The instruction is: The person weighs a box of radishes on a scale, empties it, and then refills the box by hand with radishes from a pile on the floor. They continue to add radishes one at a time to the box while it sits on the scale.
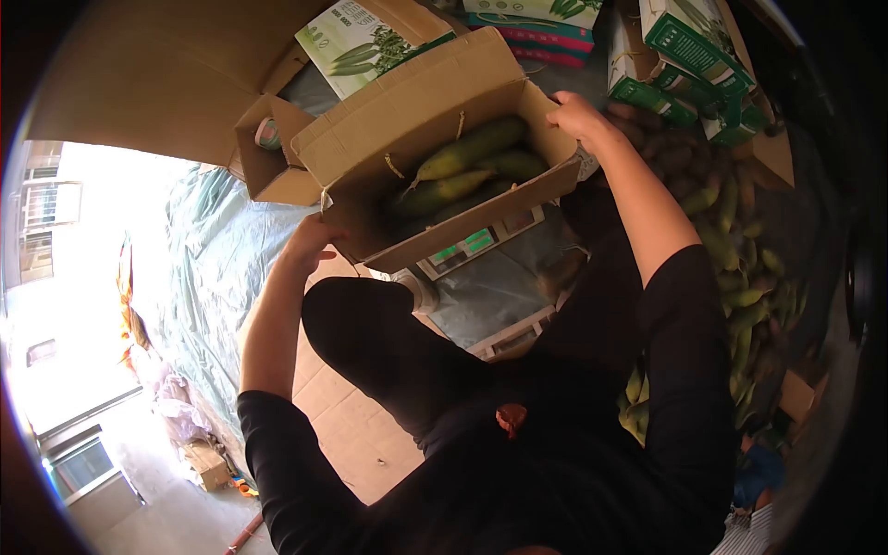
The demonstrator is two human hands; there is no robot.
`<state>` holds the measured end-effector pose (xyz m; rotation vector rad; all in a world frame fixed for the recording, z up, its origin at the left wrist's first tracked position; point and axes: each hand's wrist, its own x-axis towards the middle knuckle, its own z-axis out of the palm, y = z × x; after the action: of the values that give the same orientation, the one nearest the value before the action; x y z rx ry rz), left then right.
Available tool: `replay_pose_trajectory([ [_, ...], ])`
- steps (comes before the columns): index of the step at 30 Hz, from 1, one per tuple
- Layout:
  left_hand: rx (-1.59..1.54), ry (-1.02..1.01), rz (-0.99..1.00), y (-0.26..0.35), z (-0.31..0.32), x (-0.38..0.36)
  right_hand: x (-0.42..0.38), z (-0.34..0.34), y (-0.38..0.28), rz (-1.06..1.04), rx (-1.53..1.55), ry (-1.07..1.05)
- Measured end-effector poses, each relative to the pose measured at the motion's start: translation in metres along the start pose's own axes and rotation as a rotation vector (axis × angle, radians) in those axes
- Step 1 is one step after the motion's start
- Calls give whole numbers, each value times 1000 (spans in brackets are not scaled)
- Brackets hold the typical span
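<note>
An uncovered cardboard box (pixel 416 79) is held between my two hands, tilted so that its inside faces me. Several long green radishes (pixel 472 148) lie in it, and two short cord loops hang on its inner wall. My left hand (pixel 313 242) grips the box's near left end, some of its fingers hidden by the cardboard. At the far right corner my right hand (pixel 583 120) is closed over the edge. Just under the box a scale (pixel 481 242) shows lit green displays, partly covered by the cardboard.
Printed green-and-white cartons (pixel 370 46) stand behind the box, with more cartons (pixel 698 55) stacked at the upper right. A heap of green radishes (pixel 740 287) lies to my right. To the left are a small box (pixel 268 153) holding a tape roll and plastic sheeting (pixel 217 268).
</note>
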<state>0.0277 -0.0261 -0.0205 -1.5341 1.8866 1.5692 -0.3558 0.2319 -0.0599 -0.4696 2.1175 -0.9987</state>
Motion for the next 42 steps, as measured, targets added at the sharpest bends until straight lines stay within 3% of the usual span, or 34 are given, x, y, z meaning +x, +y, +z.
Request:
replay_pose_trajectory([
  [11,-314,246,197,-33,-41,19,-29,23,-82,-109,18,-43],
  [19,-405,501,210,-144,-104,-54,-80,112,-179,-306,-20,-271],
  [21,-498,645,225,-207,-107,-96,-82,178,-183,-381,-113,-296],
  [26,-521,818,41,-323,-100,-172,-121,293,-179,-385,-221,-568],
  [30,-500,936,-298,-410,-79,-238,-167,401,-136,-284,-534,-632],
  [32,-486,973,-372,-468,-66,-267,-207,427,-114,-238,-700,-791],
  [33,-521,977,-395,-461,-53,-289,-223,448,-102,-178,-1003,-1020],
  [34,-539,1002,-370,-478,-43,-302,-252,425,-109,-168,-914,-1063],
  [36,-511,1023,-445,-529,-30,-321,-276,454,-67,-439,-1058,-1230],
  [38,-478,993,-533,-553,-16,-335,-296,457,-51,-494,-1061,-1331],
  [39,-440,967,-621,-566,-8,-347,-309,444,-53,-343,-985,-1356],
  [41,-446,984,-572,-577,3,-350,-316,434,-45,-194,-911,-1375],
  [42,-341,878,-771,-569,13,-349,-318,440,-33,-313,-912,-1461],
])
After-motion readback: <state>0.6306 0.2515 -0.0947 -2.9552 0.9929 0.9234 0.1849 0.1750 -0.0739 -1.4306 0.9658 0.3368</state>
